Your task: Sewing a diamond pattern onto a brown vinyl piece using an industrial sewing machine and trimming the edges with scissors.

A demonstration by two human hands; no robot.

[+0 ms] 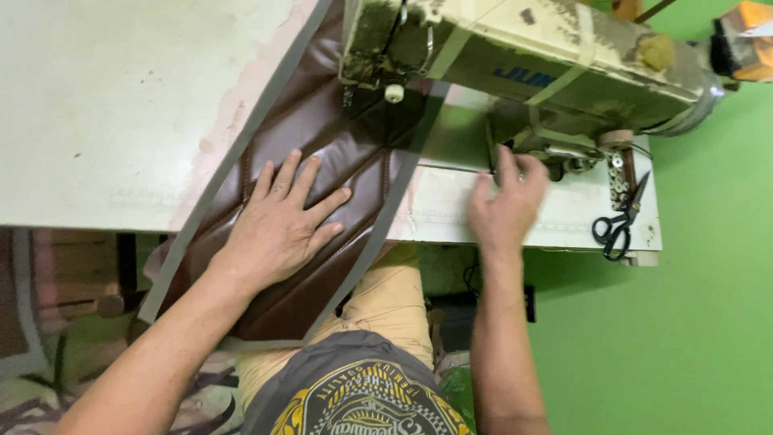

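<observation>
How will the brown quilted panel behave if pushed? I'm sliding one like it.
The panel is probably floppy: it droops over the table edge. Its glossy face may slide easily. The left hand lying flat suggests it needs steadying.

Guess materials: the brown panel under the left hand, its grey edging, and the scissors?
Brown panel: likely faux leather or vinyl; glossy sheen, padded, stitched seams. Could be real leather.
Grey edging: looks like matte woven or synthetic binding tape; no shine, and weave too small to confirm.
Scissors: dark metal blades, black loop handles, probably painted or coated metal.
The left hand lies flat on the panel.
</observation>
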